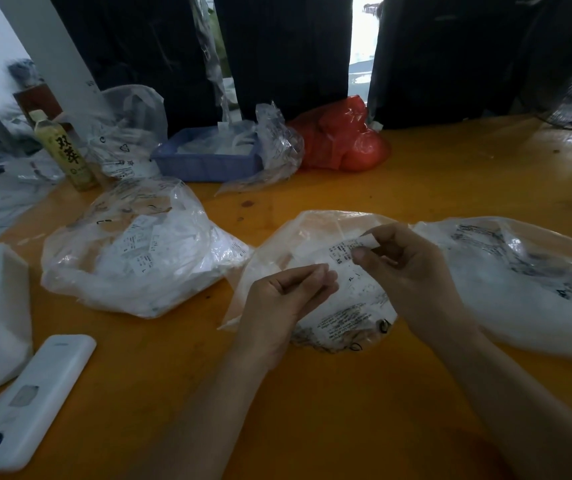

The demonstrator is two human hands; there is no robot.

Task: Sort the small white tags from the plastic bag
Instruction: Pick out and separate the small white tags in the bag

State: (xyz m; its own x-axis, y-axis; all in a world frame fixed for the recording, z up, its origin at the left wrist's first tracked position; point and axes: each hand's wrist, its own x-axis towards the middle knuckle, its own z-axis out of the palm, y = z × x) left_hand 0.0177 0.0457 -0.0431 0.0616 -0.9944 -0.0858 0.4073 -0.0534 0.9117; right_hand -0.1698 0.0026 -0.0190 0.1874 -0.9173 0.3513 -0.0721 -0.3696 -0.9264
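so, left hand (291, 292): hovering over the plastic bag (312, 271), fingers loosely curled, holding nothing.
right hand (405, 268): pinching one white tag (348, 249) above the bag.
handling: likely feather-light, limp; gripping an edge.
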